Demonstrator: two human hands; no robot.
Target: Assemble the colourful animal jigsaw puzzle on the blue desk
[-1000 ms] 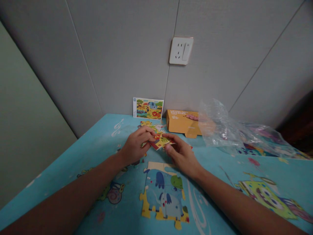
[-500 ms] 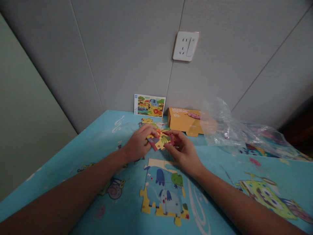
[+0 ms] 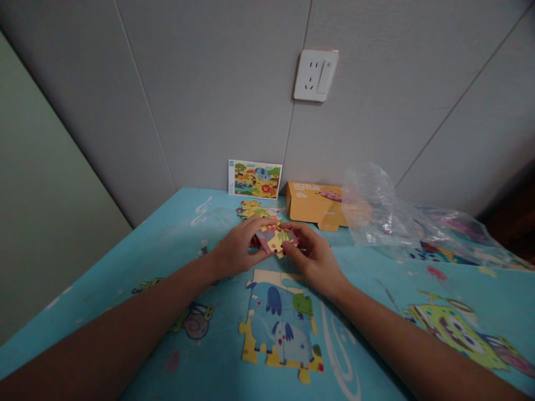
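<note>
A small cluster of jigsaw pieces (image 3: 273,241), yellow with a purplish-red edge, is sitting between the two hands above the far half of the table; whether the pieces are interlocked or merely overlapping cannot be told. The left hand (image 3: 239,246) is clamping the left side, fingers over the top and thumb reaching along below. The right hand (image 3: 314,253) is pinching the right side between thumb and fingers. Compared with half a second ago, the left thumb is stretching out farther under the cluster, and its printed face is looking paler.

Nearer the person, the joined elephant puzzle section (image 3: 281,328) is lying flat, unchanged. Beyond the hands, loose puzzle pieces (image 3: 251,208) are resting in front of a picture card (image 3: 256,179) that is leaning on the wall; its side print is too small to read. The orange box (image 3: 311,207) beside it is showing white lettering, blurred but apparently "LEVEL UP PUZZLES". A clear plastic bag (image 3: 382,220) is overlapping its right end. A cartoon-printed blue tablecloth (image 3: 167,245) is lying beneath.
</note>
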